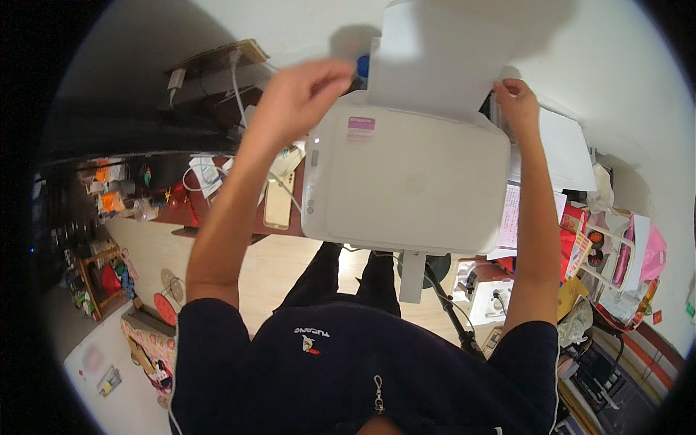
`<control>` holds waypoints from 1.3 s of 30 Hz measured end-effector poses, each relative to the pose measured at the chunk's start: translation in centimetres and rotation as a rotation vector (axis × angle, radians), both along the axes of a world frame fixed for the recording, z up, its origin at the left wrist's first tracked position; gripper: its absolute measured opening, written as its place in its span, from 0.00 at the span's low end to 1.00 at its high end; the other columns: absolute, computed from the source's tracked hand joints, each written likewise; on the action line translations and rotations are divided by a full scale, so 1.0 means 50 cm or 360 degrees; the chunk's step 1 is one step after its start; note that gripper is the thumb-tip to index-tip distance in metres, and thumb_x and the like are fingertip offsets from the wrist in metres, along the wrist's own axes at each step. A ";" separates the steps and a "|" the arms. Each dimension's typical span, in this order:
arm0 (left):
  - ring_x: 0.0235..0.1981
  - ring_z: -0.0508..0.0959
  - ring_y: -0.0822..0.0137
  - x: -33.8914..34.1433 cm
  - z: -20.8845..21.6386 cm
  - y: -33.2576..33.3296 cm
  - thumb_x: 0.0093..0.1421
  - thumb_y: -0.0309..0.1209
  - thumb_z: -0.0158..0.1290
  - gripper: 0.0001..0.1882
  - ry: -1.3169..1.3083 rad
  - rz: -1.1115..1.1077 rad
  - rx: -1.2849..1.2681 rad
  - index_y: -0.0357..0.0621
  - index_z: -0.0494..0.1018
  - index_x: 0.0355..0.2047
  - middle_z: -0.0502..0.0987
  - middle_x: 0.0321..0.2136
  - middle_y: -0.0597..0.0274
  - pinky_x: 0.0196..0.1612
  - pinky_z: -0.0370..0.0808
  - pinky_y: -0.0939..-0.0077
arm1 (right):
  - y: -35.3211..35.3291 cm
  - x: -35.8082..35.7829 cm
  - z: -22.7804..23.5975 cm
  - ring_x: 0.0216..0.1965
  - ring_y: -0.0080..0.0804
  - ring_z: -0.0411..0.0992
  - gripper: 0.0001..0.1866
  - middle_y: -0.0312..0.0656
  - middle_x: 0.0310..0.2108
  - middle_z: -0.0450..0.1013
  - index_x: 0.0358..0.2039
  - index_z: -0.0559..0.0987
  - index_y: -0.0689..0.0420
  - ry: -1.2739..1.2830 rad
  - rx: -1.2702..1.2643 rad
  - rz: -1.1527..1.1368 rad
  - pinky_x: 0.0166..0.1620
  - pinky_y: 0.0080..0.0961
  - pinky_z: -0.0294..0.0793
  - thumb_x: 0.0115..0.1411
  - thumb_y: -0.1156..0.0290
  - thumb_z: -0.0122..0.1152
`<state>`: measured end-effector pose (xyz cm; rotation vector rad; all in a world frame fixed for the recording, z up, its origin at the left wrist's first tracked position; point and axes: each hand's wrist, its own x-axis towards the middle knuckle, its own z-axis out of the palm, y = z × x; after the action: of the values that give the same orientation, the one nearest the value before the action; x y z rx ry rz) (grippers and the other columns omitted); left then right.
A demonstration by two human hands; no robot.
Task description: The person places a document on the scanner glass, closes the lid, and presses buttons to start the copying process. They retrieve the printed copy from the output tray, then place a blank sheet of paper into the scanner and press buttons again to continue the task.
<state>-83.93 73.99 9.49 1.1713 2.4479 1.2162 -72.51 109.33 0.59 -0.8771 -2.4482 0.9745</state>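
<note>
A white printer (409, 181) with a flat lid is in front of me. White paper (438, 61) stands upright at its back. My right hand (520, 109) is at the right edge of this paper, with its thumb and fingers pinched on the edge. My left hand (310, 90) is raised over the printer's back left corner, left of the paper and apart from it. Its fingers are curled together and a little blurred, and nothing shows in them. A blue round thing (363, 66) is partly visible between that hand and the paper.
A phone (278, 201) and a white cable lie left of the printer. To the right are white sheets (562, 148), a pink printed sheet (510, 217) and a cluttered rack (616, 250). A grey tray (412, 277) juts from the printer's front. A dark pole (449, 308) stands below.
</note>
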 end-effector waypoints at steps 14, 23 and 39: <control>0.45 0.70 0.70 0.245 -0.329 -0.337 0.60 0.40 0.48 0.28 -0.1972 0.0570 0.0124 0.44 0.57 0.58 0.67 0.49 0.61 0.43 0.70 0.74 | -0.379 0.318 -0.029 0.29 0.24 0.72 0.11 0.41 0.30 0.74 0.36 0.74 0.64 0.0281 -0.0941 -0.0150 0.33 0.17 0.70 0.58 0.69 0.53; 0.41 0.74 0.67 0.230 -0.370 -0.288 0.56 0.31 0.53 0.29 -0.2005 0.0421 0.0240 0.38 0.57 0.56 0.69 0.45 0.58 0.37 0.77 0.72 | -0.590 0.423 -0.024 0.30 0.22 0.72 0.09 0.40 0.33 0.74 0.38 0.73 0.62 0.0170 -0.1173 -0.0243 0.36 0.17 0.72 0.59 0.71 0.52; 0.35 0.76 0.64 0.225 -0.363 -0.271 0.50 0.29 0.56 0.25 -0.2040 0.0630 0.0155 0.42 0.63 0.49 0.74 0.37 0.58 0.29 0.74 0.69 | -0.642 0.481 -0.034 0.32 0.23 0.72 0.10 0.40 0.32 0.73 0.37 0.74 0.63 0.0141 -0.1118 -0.0372 0.36 0.18 0.72 0.58 0.71 0.53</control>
<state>-72.69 60.41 -8.64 -0.2003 1.5889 1.4871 -48.46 77.24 -1.11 -1.2591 -1.8664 1.7675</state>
